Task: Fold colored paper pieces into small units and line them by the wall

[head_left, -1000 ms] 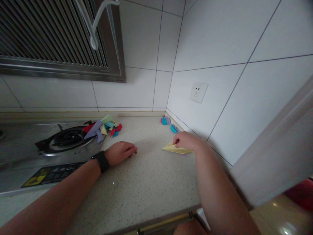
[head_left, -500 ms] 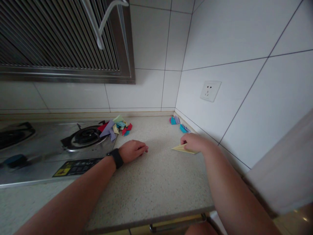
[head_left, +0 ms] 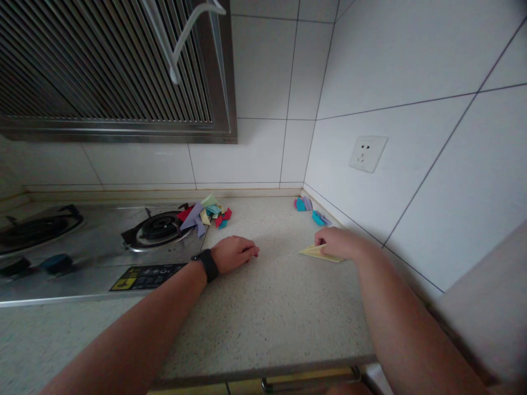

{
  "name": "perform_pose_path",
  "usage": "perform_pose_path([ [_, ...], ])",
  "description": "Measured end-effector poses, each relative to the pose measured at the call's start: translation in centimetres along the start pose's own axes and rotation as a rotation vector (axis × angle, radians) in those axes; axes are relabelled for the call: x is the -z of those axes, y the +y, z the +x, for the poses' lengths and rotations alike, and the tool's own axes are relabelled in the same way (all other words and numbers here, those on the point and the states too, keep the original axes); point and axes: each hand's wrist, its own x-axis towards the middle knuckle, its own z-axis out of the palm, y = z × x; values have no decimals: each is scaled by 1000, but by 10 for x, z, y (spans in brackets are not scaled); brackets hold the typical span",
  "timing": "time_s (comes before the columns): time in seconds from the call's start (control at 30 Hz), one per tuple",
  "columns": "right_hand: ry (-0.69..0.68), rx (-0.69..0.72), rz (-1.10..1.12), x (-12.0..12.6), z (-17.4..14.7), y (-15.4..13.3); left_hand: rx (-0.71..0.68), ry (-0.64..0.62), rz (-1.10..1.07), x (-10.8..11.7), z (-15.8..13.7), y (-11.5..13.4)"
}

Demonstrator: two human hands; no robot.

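Observation:
My right hand [head_left: 336, 241] is on a pale yellow folded paper [head_left: 312, 250], its fingers curled over and gripping it against the countertop. One pointed end of the paper sticks out to the left of my fingers; the middle is hidden under them. My left hand [head_left: 234, 254] rests on its side on the counter, fingers closed together, with nothing visible in them and a dark watch on the wrist. Beyond my right hand lie small folded papers in blue and purple [head_left: 319, 218] and another little group in pink, blue and purple [head_left: 302, 204].
A pile of coloured folded papers [head_left: 197, 215] lies partly on the stove's edge, near a burner [head_left: 158, 229]. The speckled countertop [head_left: 267, 318] runs to tiled walls with a socket [head_left: 368, 154]. Overhead is a range hood [head_left: 123, 131] with a white hook-shaped piece [head_left: 175, 66] before it.
The view has swung slightly left, so everything appears further right. Both hands keep nearly the same pose, and my right hand stays on the yellow paper.

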Motion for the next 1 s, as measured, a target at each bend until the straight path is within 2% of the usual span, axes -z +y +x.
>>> perform_pose_path([
  [0.6,20,-4,64,2,-6,1,-1,-2,20,0,0,1],
  [0.7,136,75,147,11,-10,-5,-4,-4,25,1,0,1],
  [0.77,245,204,218,17,-12,-12,-1,-5,34,1,0,2],
  [0.87,387,314,271,22,-11,-26,1,3,51,1,0,3],
  [1.0,349,401,291,13,-6,-48,0,5,88,0,0,1],
])
